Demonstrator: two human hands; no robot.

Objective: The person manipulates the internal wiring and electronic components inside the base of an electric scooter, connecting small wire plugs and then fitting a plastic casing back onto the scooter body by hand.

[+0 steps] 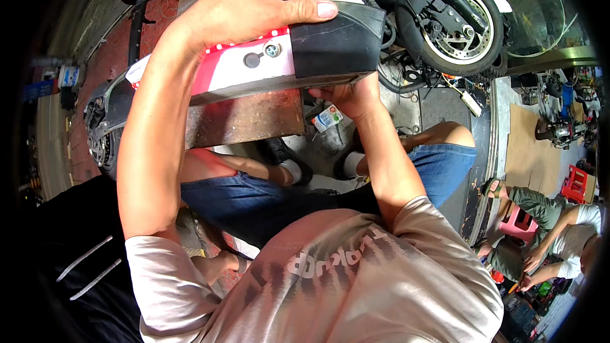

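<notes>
An electric scooter lies across in front of me, its white and red deck [232, 60] on edge over a wooden block. A round charging port [272, 49] shows on the side, with its rubber cap [253, 60] hanging off beside it. My left hand [260, 9] reaches over the top of the deck, thumb pressed on the black end cover [337, 44], the other fingers mostly hidden behind. From below, my right hand [356, 96] holds the underside of that cover's right end; one fingertip shows and the rest is hidden.
The wooden block [248, 117] stands under the deck. A scooter wheel with a brake disc [462, 24] and loose cables are at the upper right. A small carton [326, 118] lies on the floor between my feet. Another person [559, 235] sits at the right, near a red stool [574, 183].
</notes>
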